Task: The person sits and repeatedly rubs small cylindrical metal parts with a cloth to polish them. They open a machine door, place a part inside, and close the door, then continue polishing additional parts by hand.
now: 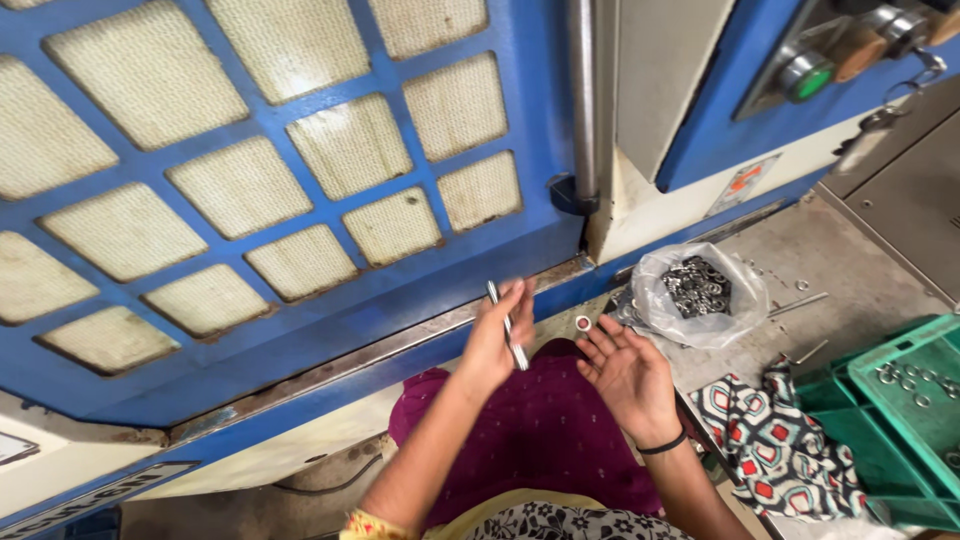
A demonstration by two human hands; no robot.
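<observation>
Pinched between the fingers of the left hand (495,345) is a thin metal rod (507,326), its long axis running steeply, upper end tilted slightly left. Right hand (628,372) is spread open, palm up, holding nothing; a small metal ring (583,323) sits just beside its fingertips, right of the rod's lower end. Clear plastic bag of rings (700,292) lies farther right on the worktable (850,260), nearer the right hand. Whether the ring rests on a surface cannot be determined.
</observation>
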